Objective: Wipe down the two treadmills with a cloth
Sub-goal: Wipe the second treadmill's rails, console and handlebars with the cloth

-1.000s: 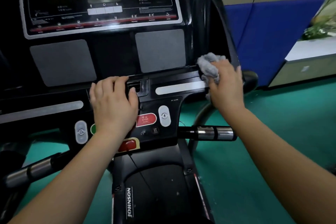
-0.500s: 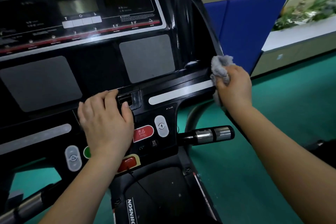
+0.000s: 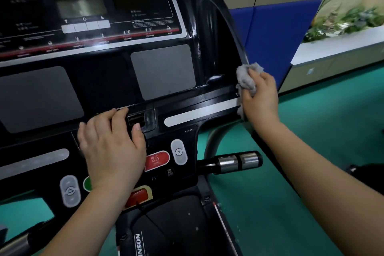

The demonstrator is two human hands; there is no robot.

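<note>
A black treadmill console (image 3: 108, 81) fills the view, with a dark display panel (image 3: 83, 12) at the top and buttons below. My right hand (image 3: 260, 97) grips a crumpled grey cloth (image 3: 246, 78) and presses it against the console's right edge, beside a long silver strip (image 3: 199, 115). My left hand (image 3: 110, 143) rests flat on the middle of the console, fingers straight, just left of the red STOP button (image 3: 156, 160). Only one treadmill is in view.
A black and chrome handlebar grip (image 3: 232, 162) sticks out to the right under the console. The treadmill's lower cover (image 3: 176, 226) is below. Green floor (image 3: 280, 203) lies to the right, with a blue padded wall (image 3: 276, 43) and a white ledge (image 3: 336, 48) beyond.
My right hand has slid the cloth rightwards from the console ledge to its right edge. The view has shifted right and closer. My left hand has stayed on the console.
</note>
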